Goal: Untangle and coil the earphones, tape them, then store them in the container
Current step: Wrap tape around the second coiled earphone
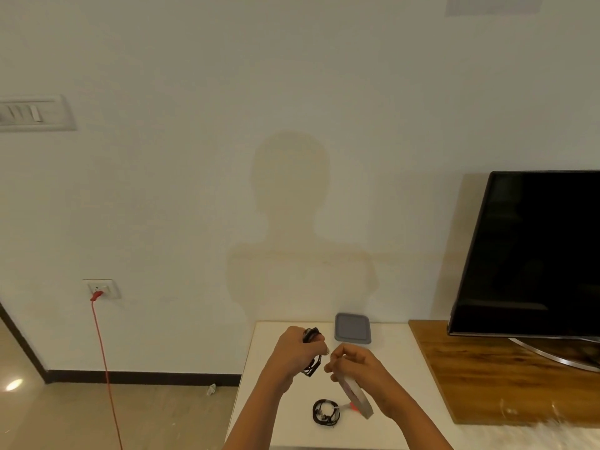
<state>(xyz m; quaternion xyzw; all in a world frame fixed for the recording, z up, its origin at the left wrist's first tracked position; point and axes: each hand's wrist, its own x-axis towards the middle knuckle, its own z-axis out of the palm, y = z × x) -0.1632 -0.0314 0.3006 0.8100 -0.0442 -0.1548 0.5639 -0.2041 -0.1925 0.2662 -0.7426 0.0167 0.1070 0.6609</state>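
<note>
A coil of black earphones (325, 413) lay on the white worktop (399, 368), nearest the viewer. At its 1 o'clock the right hand (355, 360), fingers curled, gripped a tape roll (357, 397). At 11 o'clock the left hand (297, 347) clasped a second earphone bundle (313, 368). The grey lidded container (353, 328) sat at 12 o'clock beyond both hands, with a television (535, 254) at 2 o'clock.

Over a white table (396, 378), the left grip (297, 349) holds coiled black earphones (312, 334), the right grip (357, 362) a white tape roll (355, 396); a second black earphone coil (325, 412) lies near the front edge, a grey lidded container (353, 328) at the far edge.
</note>
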